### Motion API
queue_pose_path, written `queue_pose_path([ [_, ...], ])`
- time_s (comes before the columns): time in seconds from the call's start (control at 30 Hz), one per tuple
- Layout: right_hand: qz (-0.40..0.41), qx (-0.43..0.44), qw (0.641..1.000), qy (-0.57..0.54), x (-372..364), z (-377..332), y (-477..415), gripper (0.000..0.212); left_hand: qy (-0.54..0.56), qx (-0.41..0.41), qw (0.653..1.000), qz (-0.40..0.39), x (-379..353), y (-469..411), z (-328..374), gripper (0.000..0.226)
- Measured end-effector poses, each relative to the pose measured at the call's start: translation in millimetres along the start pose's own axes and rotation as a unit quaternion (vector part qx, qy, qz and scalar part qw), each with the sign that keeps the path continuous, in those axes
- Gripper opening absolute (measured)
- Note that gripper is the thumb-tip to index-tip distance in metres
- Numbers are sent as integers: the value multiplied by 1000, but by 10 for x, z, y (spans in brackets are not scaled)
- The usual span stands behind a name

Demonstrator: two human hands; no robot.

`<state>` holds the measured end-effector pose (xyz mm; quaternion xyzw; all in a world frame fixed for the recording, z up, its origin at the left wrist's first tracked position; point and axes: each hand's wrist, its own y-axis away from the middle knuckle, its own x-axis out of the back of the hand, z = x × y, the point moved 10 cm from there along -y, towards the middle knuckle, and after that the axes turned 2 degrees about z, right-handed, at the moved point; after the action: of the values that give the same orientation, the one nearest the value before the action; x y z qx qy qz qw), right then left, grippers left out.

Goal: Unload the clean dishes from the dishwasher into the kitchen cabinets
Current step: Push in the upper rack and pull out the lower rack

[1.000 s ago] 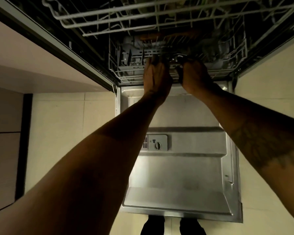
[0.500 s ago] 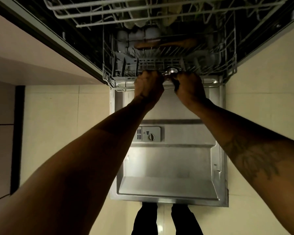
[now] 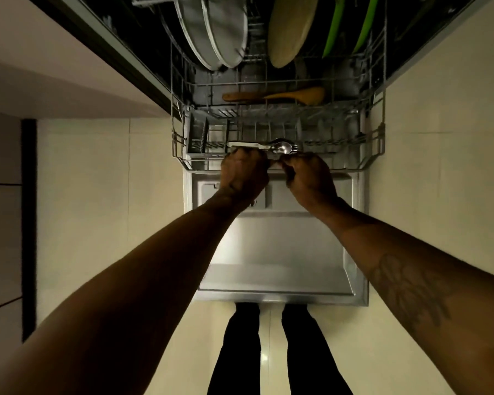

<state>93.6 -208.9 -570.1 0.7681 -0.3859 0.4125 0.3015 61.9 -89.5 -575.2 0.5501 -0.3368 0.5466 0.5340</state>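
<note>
At the far left, a cabinet front (image 3: 0, 223) and pale floor tiles (image 3: 83, 195) are seen. The dishwasher door (image 3: 277, 252) is folded down flat, and the lower rack (image 3: 180, 155) is drawn out over it so that its load can be reached from above.

At the rack's front left, a grey cutlery basket (image 3: 200, 138) is set, kept nearest the person for easy picking. Just right of it, the left hand (image 3: 244, 175) is clenched around a bundle of cutlery (image 3: 257, 145), held level with pale handles pointing left and spoon bowls pointing right; several pieces appear to be gathered together, though the exact count cannot be made out in the dim light. A bundle is probably held so that fewer trips to the drawers are needed.

The right hand (image 3: 308, 178) is pinched closed against the bowl end of the same bundle, apparently to steady or add a piece.

Further back, two white plates (image 3: 214, 32) are stood on edge between the tines for draining. To their right a wooden board (image 3: 291, 27) is propped upright, a wooden spoon (image 3: 277, 96) is laid flat across the wires, and two green items (image 3: 351, 24) are leaned at the far right. Most of the load is judged still unloaded.
</note>
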Motion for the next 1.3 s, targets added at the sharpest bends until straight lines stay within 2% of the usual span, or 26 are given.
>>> queue_pose_path([
  [0.27, -29, -17, 999, -20, -142, -18, 633, 19, 22, 29, 999, -35, -136, 636, 108, 19],
  [0.6, -110, -50, 992, -33, -405, 0, 1264, 20, 57, 40, 992, -103, -335, 1237, 164, 20],
  [0.83, -127, -37, 991, -26, -431, -57, 1597, 15, 50, 47, 986, -149, -415, 1524, 231, 20],
  [1.3, -211, -35, 977, -1, -607, -132, 2102, 18, 18, 11, 976, -216, -633, 1992, 342, 31],
])
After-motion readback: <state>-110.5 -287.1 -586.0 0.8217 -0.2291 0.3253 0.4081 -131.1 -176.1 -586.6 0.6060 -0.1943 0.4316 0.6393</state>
